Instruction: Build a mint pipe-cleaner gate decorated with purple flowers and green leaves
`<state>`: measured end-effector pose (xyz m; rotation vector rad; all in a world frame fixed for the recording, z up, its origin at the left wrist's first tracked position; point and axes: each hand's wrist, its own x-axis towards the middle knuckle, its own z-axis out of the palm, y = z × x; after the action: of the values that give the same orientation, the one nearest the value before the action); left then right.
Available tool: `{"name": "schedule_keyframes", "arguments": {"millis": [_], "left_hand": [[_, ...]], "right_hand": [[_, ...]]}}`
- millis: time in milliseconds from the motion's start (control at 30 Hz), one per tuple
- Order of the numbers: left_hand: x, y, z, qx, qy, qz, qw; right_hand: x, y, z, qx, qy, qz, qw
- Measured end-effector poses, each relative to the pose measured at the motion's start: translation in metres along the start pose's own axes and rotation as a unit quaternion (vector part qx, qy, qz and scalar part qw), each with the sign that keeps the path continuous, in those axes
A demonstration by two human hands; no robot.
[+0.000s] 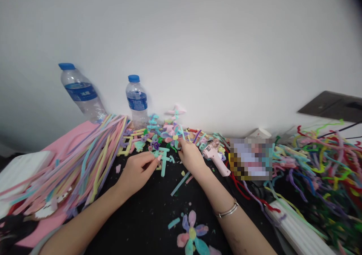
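My left hand (pixel 140 168) pinches a mint-green shape made of fuzzy pipe cleaner (pixel 163 164), with crossing bars, held just above the black tabletop (pixel 135 213). To its right, my right hand (pixel 190 155) reaches into the heap of small pipe-cleaner pieces (pixel 152 136) by the wall. Its fingers are bent together, and whatever they grip is hidden. A pale blue strip (pixel 181 130) stands up just beyond those fingertips. Nearer to me lies a pipe-cleaner flower (pixel 192 233) with pastel petals and a yellow middle. A translucent glue stick (pixel 180 184) rests below my right hand.
Two blue-capped bottles (pixel 137 100) stand against the wall (pixel 198 51). Long pastel pipe cleaners (pixel 93 161) spread over a pink sheet (pixel 82 132) at left. A pink glue gun (pixel 217 159), a blurred-out patch (pixel 251 159), tangled colourful pipe cleaners (pixel 325 161) and a white power strip (pixel 299 228) lie right.
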<state>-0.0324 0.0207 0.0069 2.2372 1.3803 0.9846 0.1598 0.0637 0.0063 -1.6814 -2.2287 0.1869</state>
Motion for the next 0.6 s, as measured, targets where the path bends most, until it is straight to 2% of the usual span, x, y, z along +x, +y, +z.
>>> {"name": "schedule_keyframes", "arguments": {"millis": [333,500,600], "left_hand": [[0.001,-0.001,0.000,-0.023,0.062,-0.047,0.997],[0.002,0.001,-0.004,-0.046,0.090,-0.069,0.992],[0.003,0.002,-0.005,-0.042,0.098,-0.062,0.992]], "right_hand": [[0.014,0.037,-0.024,0.006,0.055,0.020,0.998],[0.013,0.026,-0.018,-0.002,0.041,-0.022,0.999],[0.014,0.020,-0.009,-0.017,0.049,-0.017,0.999]]}}
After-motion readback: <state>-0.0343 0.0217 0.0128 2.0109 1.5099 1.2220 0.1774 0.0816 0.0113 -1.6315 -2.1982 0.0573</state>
